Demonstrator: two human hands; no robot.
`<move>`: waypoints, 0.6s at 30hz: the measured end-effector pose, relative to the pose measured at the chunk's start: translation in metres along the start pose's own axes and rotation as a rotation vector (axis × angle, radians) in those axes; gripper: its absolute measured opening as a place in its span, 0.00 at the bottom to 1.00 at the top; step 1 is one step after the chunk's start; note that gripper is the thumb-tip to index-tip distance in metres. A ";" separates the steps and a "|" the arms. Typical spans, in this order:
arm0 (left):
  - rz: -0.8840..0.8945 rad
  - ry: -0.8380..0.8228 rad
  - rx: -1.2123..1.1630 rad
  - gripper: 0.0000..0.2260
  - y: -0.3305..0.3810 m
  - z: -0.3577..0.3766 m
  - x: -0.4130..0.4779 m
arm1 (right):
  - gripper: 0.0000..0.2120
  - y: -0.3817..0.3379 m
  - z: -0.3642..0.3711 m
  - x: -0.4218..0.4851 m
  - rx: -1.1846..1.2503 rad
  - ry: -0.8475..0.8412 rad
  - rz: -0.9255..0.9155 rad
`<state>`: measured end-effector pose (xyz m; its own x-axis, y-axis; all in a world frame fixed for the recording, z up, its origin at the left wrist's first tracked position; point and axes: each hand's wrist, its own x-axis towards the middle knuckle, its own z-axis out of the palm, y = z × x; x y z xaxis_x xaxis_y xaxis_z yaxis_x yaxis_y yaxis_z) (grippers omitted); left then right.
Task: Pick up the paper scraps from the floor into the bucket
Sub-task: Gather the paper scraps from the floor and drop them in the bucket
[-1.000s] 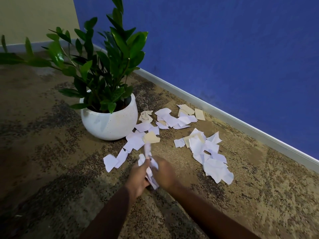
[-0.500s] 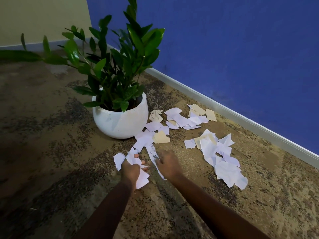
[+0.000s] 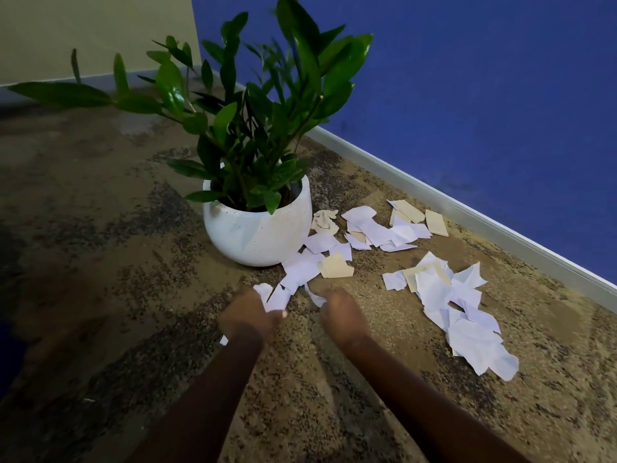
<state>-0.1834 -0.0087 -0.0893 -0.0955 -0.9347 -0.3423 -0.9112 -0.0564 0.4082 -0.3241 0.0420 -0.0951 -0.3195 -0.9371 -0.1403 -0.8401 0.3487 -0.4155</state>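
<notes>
Many paper scraps [image 3: 467, 315] on mottled carpet [image 3: 100, 262] by blue wall [image 3: 484, 95], fingers [image 3: 267, 314] pinching some.

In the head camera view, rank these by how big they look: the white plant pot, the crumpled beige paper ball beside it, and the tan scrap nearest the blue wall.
Largest to smallest, as they look:
1. white plant pot
2. crumpled beige paper ball and tan scrap: too alike to rank.

A leafy green plant [image 3: 253, 105] is standing in a round white pot [image 3: 257, 233] on mottled brown carpet [image 3: 100, 262], near a grey baseboard [image 3: 467, 212] running beneath a blue wall [image 3: 484, 78].
</notes>
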 end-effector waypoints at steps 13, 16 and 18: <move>0.207 -0.284 -0.278 0.10 -0.002 -0.014 -0.008 | 0.09 -0.034 0.003 -0.018 0.820 -0.157 0.201; 0.191 -0.358 -0.431 0.07 -0.009 -0.039 -0.014 | 0.07 -0.049 -0.005 -0.022 1.028 -0.167 0.295; 0.176 -0.392 -0.487 0.07 -0.013 -0.064 -0.022 | 0.05 -0.063 -0.015 -0.026 1.063 -0.164 0.317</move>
<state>-0.1437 -0.0102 -0.0330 -0.4501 -0.7524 -0.4810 -0.5910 -0.1529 0.7921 -0.2694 0.0444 -0.0519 -0.3248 -0.8263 -0.4602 0.0952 0.4555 -0.8851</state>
